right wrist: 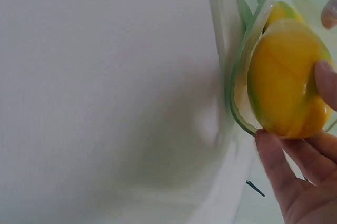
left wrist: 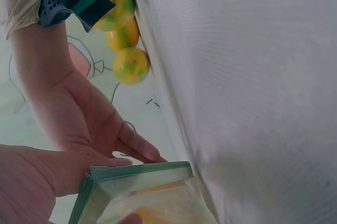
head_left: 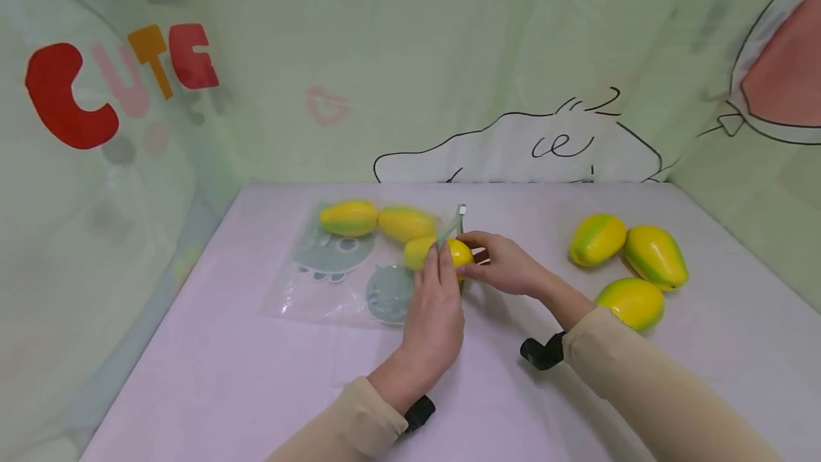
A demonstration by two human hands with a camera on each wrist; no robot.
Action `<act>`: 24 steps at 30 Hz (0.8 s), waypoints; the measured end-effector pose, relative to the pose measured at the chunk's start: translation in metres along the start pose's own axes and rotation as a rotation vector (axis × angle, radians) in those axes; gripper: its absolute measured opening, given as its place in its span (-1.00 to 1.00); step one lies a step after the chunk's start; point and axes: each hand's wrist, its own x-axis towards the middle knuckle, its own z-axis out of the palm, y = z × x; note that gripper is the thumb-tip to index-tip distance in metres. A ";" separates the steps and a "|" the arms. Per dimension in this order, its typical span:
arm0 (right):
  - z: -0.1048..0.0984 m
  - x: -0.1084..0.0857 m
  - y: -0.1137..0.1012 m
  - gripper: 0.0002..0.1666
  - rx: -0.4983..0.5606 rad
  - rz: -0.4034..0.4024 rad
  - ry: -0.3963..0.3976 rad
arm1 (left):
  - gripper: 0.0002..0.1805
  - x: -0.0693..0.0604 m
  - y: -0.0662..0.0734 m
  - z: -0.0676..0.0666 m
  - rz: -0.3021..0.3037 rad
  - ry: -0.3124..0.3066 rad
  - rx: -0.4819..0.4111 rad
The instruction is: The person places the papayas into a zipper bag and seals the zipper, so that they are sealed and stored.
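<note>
Fingers of the right hand hold a yellow-green fruit at the green rim of a clear bag lying left on the table, the left hand gripping that rim, while three loose fruits sit on the right.

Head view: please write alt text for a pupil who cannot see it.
A person's right hand holds a yellow-green fruit at the mouth of a clear bag, whose edge the left hand holds. Other fruits lie inside; three more rest on the table at right.
</note>
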 end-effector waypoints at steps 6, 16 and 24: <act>0.002 -0.003 -0.003 -0.27 -0.032 0.000 0.066 | -0.22 0.000 0.000 0.003 0.012 0.022 0.014; 0.019 0.015 -0.010 -0.57 0.037 -0.033 0.043 | -0.22 0.000 0.001 0.000 0.024 0.028 0.074; 0.028 0.029 -0.017 -0.62 0.164 -0.062 0.072 | -0.19 0.001 0.002 -0.001 0.058 0.071 0.062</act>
